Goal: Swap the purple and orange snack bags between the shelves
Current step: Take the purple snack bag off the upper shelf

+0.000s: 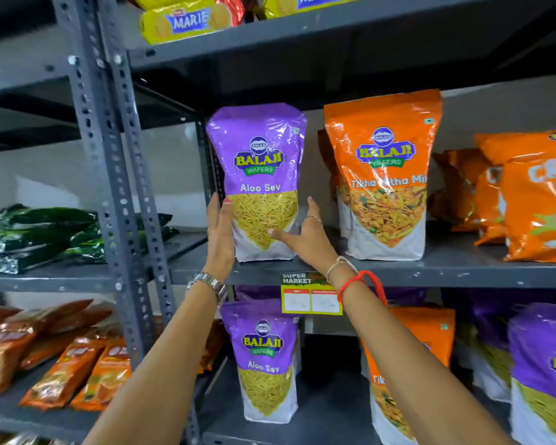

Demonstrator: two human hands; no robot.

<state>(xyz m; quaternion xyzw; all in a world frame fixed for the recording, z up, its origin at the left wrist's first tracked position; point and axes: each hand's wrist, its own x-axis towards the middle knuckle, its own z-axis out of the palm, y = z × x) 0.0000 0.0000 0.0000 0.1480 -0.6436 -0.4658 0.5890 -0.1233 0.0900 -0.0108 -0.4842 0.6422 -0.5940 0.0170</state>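
A purple Aloo Sev bag stands upright on the middle shelf. My left hand lies flat against its left side and my right hand presses its lower right front, so both hands hold it. An orange Tikha Mitha Mix bag stands just to its right. On the lower shelf stand another purple bag and an orange bag partly hidden by my right forearm.
More orange bags fill the middle shelf's right end and purple bags the lower right. Yellow Marie biscuit packs lie above. A perforated grey upright divides off a left rack with green and orange packets.
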